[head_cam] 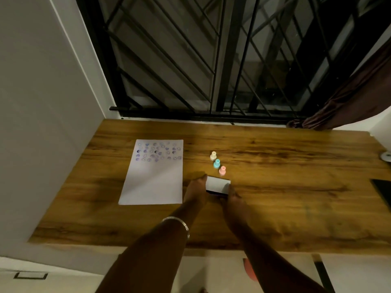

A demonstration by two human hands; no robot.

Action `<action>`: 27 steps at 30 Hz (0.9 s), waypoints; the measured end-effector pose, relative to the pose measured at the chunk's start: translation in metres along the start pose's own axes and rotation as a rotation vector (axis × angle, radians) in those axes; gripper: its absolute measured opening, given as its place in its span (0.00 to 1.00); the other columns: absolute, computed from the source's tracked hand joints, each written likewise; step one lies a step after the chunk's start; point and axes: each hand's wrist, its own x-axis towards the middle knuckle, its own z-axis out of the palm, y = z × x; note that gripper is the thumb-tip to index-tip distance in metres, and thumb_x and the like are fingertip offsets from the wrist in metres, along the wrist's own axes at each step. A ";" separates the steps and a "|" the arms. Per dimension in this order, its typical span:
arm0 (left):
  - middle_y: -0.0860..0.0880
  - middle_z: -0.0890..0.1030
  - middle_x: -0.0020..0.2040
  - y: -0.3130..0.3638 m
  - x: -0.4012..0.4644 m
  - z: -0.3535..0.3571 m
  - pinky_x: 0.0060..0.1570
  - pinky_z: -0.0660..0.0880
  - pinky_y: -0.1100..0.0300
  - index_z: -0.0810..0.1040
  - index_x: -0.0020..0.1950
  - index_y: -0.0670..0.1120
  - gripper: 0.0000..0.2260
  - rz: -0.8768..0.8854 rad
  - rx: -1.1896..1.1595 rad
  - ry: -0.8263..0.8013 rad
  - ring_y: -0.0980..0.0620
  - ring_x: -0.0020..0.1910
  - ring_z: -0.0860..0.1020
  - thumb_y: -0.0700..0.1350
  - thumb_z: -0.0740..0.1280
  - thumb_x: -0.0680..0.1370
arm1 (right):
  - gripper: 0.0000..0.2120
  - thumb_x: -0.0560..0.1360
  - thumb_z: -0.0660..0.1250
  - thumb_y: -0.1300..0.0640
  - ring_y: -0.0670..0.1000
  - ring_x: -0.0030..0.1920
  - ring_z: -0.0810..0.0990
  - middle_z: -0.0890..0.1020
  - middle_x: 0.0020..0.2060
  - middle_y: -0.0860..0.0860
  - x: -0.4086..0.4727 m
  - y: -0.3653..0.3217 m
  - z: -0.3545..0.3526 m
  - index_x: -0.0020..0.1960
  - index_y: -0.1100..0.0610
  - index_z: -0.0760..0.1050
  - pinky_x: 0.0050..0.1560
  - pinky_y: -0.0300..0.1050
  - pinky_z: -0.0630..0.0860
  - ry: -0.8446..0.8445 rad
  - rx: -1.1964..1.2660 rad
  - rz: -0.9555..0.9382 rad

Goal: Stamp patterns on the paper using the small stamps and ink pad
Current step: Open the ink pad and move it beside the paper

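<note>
A white sheet of paper [153, 174] lies on the wooden table [275, 187], with several purple stamped shapes across its top part. To its right stand three small stamps in a diagonal row: cream [213, 155], teal [216, 163] and pink [222, 170]. Just below them sits the ink pad [218, 185], a small flat case with a pale lid. My left hand [195, 192] grips its left edge. On its right lower edge rests my right hand [233, 203], fingers on the case. A metal bangle circles my left wrist.
A black window grille [211, 60] stands behind the table. A dark curtain [349, 98] hangs at the right. At the table's right edge lie a dark flat object [383, 191] and a small round white item [386, 155]. A white wall borders the left side.
</note>
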 end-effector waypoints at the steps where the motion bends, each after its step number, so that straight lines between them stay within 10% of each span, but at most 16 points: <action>1: 0.42 0.69 0.72 0.000 -0.002 0.001 0.68 0.68 0.52 0.57 0.77 0.45 0.31 0.009 0.019 0.004 0.44 0.70 0.69 0.42 0.67 0.78 | 0.26 0.81 0.53 0.52 0.60 0.61 0.76 0.74 0.64 0.61 -0.003 0.000 0.000 0.75 0.53 0.49 0.60 0.57 0.74 0.002 -0.008 0.002; 19: 0.45 0.76 0.65 -0.056 -0.012 -0.027 0.64 0.75 0.49 0.71 0.69 0.45 0.21 -0.042 -0.259 0.247 0.45 0.64 0.75 0.42 0.69 0.77 | 0.21 0.80 0.56 0.51 0.55 0.56 0.78 0.78 0.58 0.57 0.003 -0.059 0.002 0.72 0.54 0.61 0.54 0.47 0.75 0.084 0.093 -0.129; 25: 0.48 0.80 0.59 -0.115 -0.016 -0.063 0.48 0.76 0.71 0.75 0.65 0.45 0.14 -0.169 -0.414 0.340 0.49 0.60 0.79 0.41 0.67 0.78 | 0.21 0.80 0.56 0.50 0.54 0.57 0.78 0.78 0.59 0.57 0.020 -0.128 0.026 0.71 0.52 0.60 0.56 0.47 0.74 0.011 0.020 -0.183; 27: 0.45 0.79 0.62 -0.138 -0.016 -0.078 0.53 0.78 0.65 0.74 0.67 0.44 0.18 -0.180 -0.404 0.374 0.48 0.61 0.78 0.39 0.67 0.77 | 0.24 0.80 0.56 0.51 0.55 0.57 0.78 0.78 0.59 0.57 0.022 -0.155 0.038 0.74 0.51 0.57 0.57 0.50 0.76 0.010 0.020 -0.220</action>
